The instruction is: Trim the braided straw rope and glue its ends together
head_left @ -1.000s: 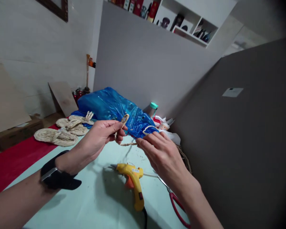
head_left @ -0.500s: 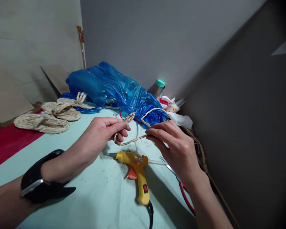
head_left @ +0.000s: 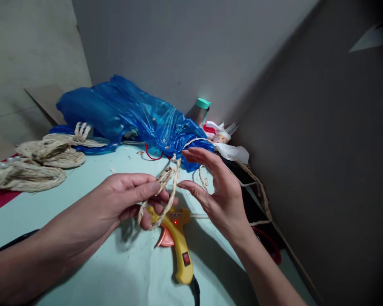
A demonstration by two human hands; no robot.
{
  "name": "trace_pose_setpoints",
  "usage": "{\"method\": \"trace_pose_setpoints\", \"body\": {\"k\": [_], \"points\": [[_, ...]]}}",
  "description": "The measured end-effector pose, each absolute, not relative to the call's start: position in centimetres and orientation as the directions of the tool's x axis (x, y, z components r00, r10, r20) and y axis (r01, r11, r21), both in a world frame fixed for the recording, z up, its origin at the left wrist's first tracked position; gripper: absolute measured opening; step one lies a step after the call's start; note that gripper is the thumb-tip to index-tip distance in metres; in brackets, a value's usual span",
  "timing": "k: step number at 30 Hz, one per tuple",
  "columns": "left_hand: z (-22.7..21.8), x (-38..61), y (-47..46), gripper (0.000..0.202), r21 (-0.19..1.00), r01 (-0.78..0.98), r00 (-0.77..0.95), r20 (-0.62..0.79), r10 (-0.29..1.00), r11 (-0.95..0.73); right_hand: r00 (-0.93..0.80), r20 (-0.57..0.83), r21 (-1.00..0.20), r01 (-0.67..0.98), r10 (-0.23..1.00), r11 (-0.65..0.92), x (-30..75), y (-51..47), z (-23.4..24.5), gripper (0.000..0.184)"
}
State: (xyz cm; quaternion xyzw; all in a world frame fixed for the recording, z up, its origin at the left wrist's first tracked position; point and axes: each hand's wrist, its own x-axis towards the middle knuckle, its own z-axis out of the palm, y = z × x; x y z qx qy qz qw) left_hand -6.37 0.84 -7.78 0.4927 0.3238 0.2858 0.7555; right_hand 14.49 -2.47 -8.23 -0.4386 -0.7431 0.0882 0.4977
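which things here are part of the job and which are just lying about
Likely part of the job:
braided cord, held in the left hand
yellow glue gun, lying close by
perhaps the coiled fibre bundles

Apparently just lying about:
blue plastic bag
green-lidded bottle
patterned cup

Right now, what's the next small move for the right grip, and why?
I'd probably close the right grip on the rising strand of cord and guide it toward the small coil. The left grip pinches that coil, while the strand bows away from it beside the open right thumb and fingers. Whether the thumb touches it, I can't tell.
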Motion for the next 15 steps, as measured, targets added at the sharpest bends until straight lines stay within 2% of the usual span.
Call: {"method": "trace_pose_setpoints", "body": {"k": [3, 9, 15], "points": [[-8.3, -6.9, 1.1, 0.025, 0.924, -0.111, 0.587, -0.236, 0.775, 0.365, -0.045, 0.616, -0.669, 0.498, 0.787, 0.552, 14.6, -2.2, -9.0, 0.05], [-8.6, -7.1, 1.3, 0.024, 0.889, -0.123, 0.61, -0.282, 0.741, 0.44, 0.055, 0.518, -0.802, 0.377, 0.854, 0.463, 14.3, -2.0, -9.7, 0.022], [-8.6, -7.2, 1.2, 0.024, 0.887, -0.105, 0.581, -0.312, 0.752, 0.449, 0.084, 0.515, -0.838, 0.258, 0.853, 0.481, 14.0, -2.2, -9.0, 0.008]]}}
